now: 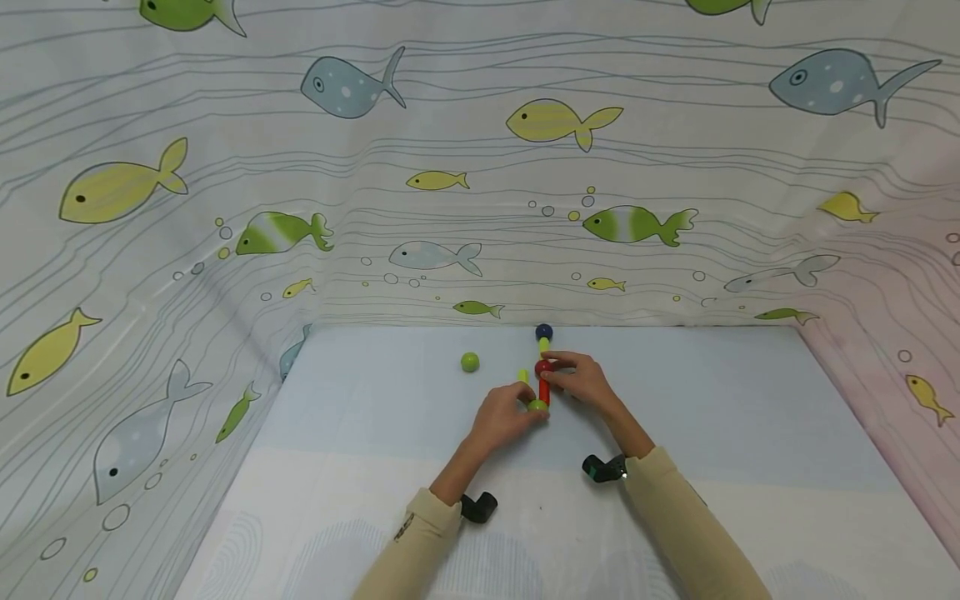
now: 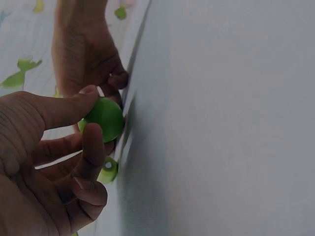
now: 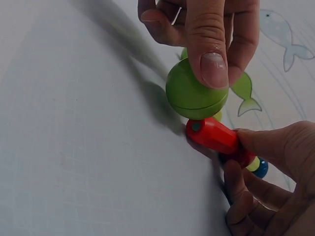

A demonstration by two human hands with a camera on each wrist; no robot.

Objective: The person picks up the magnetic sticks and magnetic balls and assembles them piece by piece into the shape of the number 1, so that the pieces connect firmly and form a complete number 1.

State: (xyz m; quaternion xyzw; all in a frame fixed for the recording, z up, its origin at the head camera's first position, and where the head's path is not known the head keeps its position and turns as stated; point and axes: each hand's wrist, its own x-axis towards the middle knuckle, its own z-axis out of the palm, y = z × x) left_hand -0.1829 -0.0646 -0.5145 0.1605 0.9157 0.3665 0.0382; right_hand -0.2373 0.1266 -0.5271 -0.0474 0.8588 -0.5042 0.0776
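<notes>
My left hand (image 1: 504, 417) pinches a green ball (image 3: 194, 96) between thumb and fingers. Close by, my right hand (image 1: 583, 379) grips a red ball (image 1: 543, 367), its fingertips also at the red rod (image 3: 214, 135) joined to it. From that ball's far side a short yellow rod (image 1: 544, 344) leads to a dark blue ball (image 1: 543, 332), all in one line. The red rod's free end, with a small teal spot, faces the green ball; whether they touch I cannot tell. In the left wrist view the left hand's green ball (image 2: 104, 119) hides most of the red parts.
Another green ball (image 1: 469, 362) lies on the table to the left. A yellow-green rod (image 1: 522, 376) shows just behind the left hand. The table (image 1: 375, 392) meets a fish-printed cloth wall (image 1: 360, 292) at the back. Dark wrist cameras (image 1: 480, 507) sit on both wrists.
</notes>
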